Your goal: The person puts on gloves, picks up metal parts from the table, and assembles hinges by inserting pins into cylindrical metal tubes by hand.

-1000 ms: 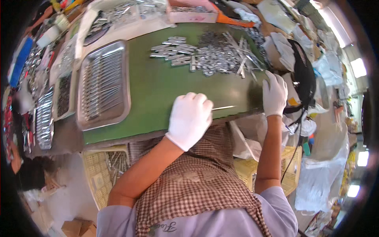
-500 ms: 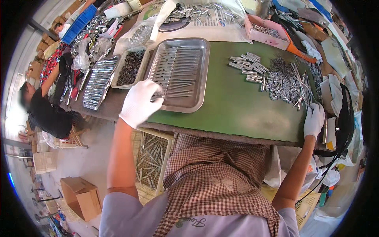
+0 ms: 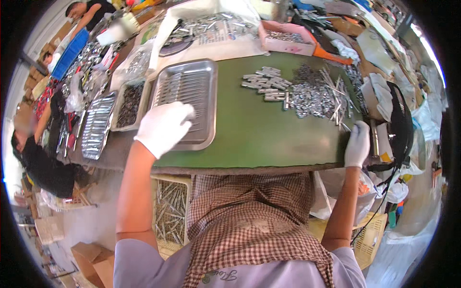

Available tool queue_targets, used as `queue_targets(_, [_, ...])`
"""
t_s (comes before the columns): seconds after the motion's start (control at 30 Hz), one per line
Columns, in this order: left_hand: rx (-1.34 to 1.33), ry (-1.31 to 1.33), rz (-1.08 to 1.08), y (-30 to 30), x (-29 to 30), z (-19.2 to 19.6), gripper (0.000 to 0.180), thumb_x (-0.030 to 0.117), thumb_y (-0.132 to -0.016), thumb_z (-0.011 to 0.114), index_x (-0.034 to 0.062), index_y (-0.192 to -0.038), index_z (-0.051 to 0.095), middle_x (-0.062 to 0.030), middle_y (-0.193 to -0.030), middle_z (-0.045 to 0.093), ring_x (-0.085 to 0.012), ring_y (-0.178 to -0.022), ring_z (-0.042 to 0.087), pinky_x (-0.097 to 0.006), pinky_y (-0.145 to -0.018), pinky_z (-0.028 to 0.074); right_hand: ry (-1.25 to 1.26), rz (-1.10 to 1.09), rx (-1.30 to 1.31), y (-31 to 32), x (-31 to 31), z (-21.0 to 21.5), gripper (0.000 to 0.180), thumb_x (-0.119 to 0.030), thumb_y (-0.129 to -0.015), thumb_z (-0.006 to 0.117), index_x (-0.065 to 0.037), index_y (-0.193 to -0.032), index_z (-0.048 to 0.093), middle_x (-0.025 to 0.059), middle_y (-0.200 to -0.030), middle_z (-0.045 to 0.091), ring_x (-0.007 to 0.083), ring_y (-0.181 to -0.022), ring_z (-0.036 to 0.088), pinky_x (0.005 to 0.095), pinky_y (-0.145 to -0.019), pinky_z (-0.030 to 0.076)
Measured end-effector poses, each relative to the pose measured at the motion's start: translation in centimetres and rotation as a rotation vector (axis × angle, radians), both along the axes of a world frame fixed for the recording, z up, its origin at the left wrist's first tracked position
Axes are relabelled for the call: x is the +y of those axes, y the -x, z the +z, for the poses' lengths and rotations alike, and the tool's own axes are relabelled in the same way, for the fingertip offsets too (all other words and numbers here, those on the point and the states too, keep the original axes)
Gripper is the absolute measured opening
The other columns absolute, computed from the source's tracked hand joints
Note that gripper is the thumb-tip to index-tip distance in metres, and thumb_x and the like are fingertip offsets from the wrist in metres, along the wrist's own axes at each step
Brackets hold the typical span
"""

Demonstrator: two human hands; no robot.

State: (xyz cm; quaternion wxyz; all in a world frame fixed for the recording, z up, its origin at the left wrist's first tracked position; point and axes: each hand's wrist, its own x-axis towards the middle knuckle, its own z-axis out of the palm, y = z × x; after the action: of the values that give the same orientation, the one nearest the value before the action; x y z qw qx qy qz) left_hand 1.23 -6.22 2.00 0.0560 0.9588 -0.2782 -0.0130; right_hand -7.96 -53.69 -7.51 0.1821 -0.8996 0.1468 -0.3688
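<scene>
Leftward from mid-bench a second ago, the left hand [image 3: 165, 126] has come across the metal tray [image 3: 211, 134]. From the centre of the smooth green bench top [image 3: 264, 139], that rounded, shiny tray lies at nine o'clock, its raised rim probably there to stop the slim, pointed rods [image 3: 177, 86] rolling off; they lie in near-parallel rows, likely for easy counting. Both hands wear white fabric, well apart: the left covers the tray's near-left corner, the right hand [image 3: 357, 145] curls toward four o'clock, near loose rods [image 3: 338, 98]. I cannot tell whether either grips anything. Stubby metal cylinders [image 3: 266, 82] sit at twelve, roughly aligned; tiny glinting fittings [image 3: 314, 98] heap loosely at two, perhaps for quick picking.
</scene>
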Motion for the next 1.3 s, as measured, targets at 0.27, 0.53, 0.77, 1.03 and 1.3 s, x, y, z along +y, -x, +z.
queue_targets(0.27, [-0.353,-0.018,-0.219,-6.3,-11.8,-4.2,0.017,0.017,-0.080,0.059,0.0116,-0.096,0.063,-0.0086,-0.089,0.059,-0.0273,-0.086,0.060,-0.042,-0.075,0.047,-0.024,0.101,-0.166,0.2,1.3,-1.1,0.022,-0.003,-0.089,0.050,-0.003,-0.109,0.059,0.0182,-0.106,0.062,0.0340,-0.101,0.059,0.0396,-0.090,0.046])
queue_targets(0.53, [-0.337,-0.147,-0.194,-7.3,-13.4,-5.0,0.012,0.013,-0.080,0.057,0.0119,-0.090,0.061,-0.0098,-0.085,0.062,-0.0265,-0.081,0.063,-0.041,-0.072,0.046,0.152,0.170,0.173,1.8,3.7,2.5,0.014,-0.014,-0.079,0.064,-0.010,-0.092,0.060,0.0093,-0.077,0.064,0.0281,-0.077,0.063,0.0410,-0.073,0.043])
queue_targets(0.77, [-0.272,-0.181,-0.235,-4.7,-12.4,-3.6,0.009,0.014,-0.078,0.060,0.0101,-0.086,0.061,-0.0103,-0.082,0.061,-0.0295,-0.071,0.064,-0.043,-0.068,0.049,0.147,-0.022,0.177,0.1,1.9,1.1,0.010,-0.017,-0.086,0.060,-0.011,-0.094,0.060,0.0102,-0.075,0.063,0.0301,-0.076,0.062,0.0425,-0.070,0.044])
queue_targets(1.03, [-0.214,-0.118,-0.561,3.2,-15.0,-1.5,0.013,0.013,-0.071,0.060,0.0106,-0.083,0.061,-0.0093,-0.077,0.058,-0.0276,-0.072,0.061,-0.040,-0.068,0.048,-0.155,0.225,-0.202,2.0,3.3,1.4,0.028,-0.009,-0.089,0.055,-0.009,-0.116,0.062,0.0154,-0.090,0.065,0.0316,-0.081,0.063,0.0379,-0.074,0.049])
queue_targets(1.3, [-0.075,0.434,-0.430,6.1,-17.0,-5.5,0.007,0.013,-0.074,0.063,0.0083,-0.077,0.067,-0.0089,-0.077,0.062,-0.0295,-0.075,0.060,-0.042,-0.069,0.047,-0.293,0.406,-0.101,3.9,7.0,3.2,0.020,-0.006,-0.083,0.065,-0.008,-0.103,0.067,0.0116,-0.095,0.067,0.0281,-0.085,0.064,0.0342,-0.078,0.051])
